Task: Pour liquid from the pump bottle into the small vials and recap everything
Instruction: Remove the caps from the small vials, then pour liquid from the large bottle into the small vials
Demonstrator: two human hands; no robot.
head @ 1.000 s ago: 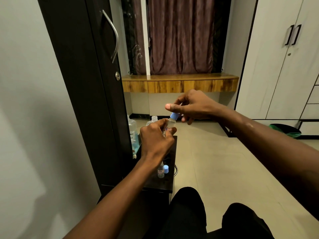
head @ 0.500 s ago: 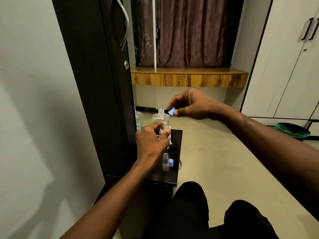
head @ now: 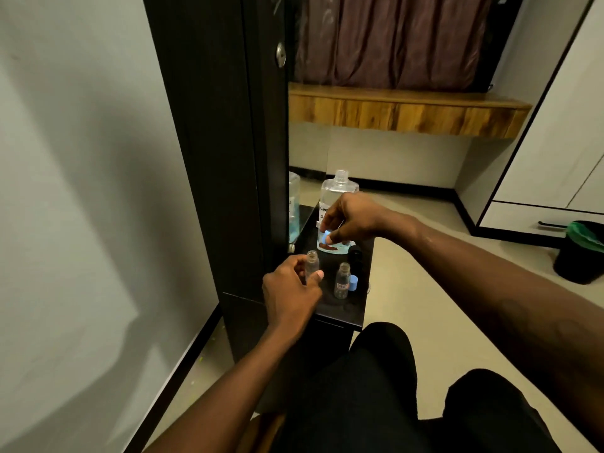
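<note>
My left hand [head: 291,291] grips a small clear vial [head: 312,263] with an open mouth, upright over the near left of a small black table [head: 354,313]. My right hand [head: 351,220] pinches a blue cap [head: 325,238] low in front of the big clear bottle [head: 338,194], which stands uncapped with a little blue liquid at its bottom. A second open vial [head: 342,281] with a label stands on the table, another blue cap [head: 353,284] right beside it. A black pump part [head: 355,255] lies behind them.
A dark cabinet door with a mirror [head: 228,142] rises at the table's left and reflects the bottle. My knees in black trousers [head: 376,387] are just below the table. A black bin with a green liner [head: 581,253] stands on the tiled floor at right.
The cap came off the vial. My right hand carried the blue cap down toward the table, and my left hand lowered the open vial. The camera tilted downward.
</note>
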